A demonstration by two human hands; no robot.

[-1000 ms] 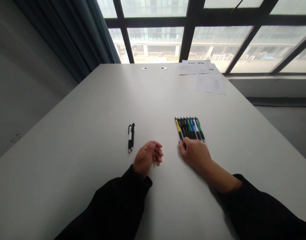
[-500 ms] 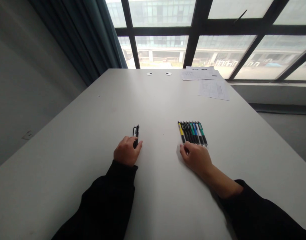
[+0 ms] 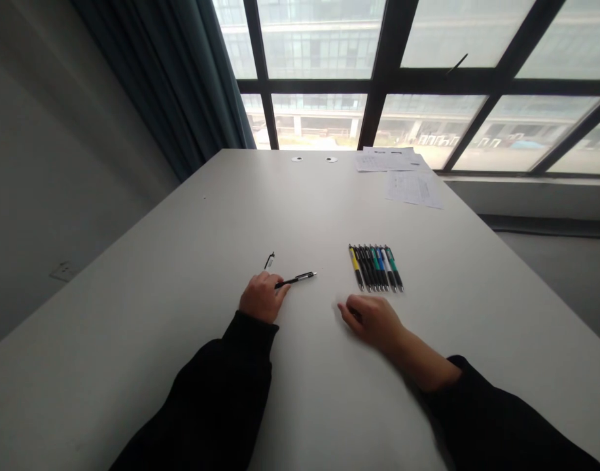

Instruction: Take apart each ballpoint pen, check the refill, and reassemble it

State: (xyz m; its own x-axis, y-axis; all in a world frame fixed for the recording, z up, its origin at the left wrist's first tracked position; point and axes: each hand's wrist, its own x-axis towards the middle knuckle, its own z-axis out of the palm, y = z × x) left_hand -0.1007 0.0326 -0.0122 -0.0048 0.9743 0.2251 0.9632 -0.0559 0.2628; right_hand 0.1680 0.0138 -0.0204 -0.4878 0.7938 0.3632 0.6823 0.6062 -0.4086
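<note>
My left hand (image 3: 261, 297) is closed on a black pen (image 3: 302, 277), whose tip end points right across the white table (image 3: 309, 392). A second pen (image 3: 269, 261), with a white part on its barrel, sticks out beyond the same hand; its lower part is hidden under the fingers. My right hand (image 3: 373, 319) rests on the table with its fingers curled, and I cannot make out anything in them. Just beyond it lies a neat row of several pens (image 3: 375, 268), side by side, with yellow, black, green, blue and white barrels.
Sheets of paper (image 3: 412, 188) lie at the far right of the table. Two small white ovals with dark spots (image 3: 332, 159) are near the far edge. Behind stand a dark-framed window (image 3: 319, 86) and a blue curtain (image 3: 182, 78).
The black pen in my left hand has swung from pointing away to pointing right, apart from the other pen. My right hand has shifted slightly left and nearer, off the row's lower ends.
</note>
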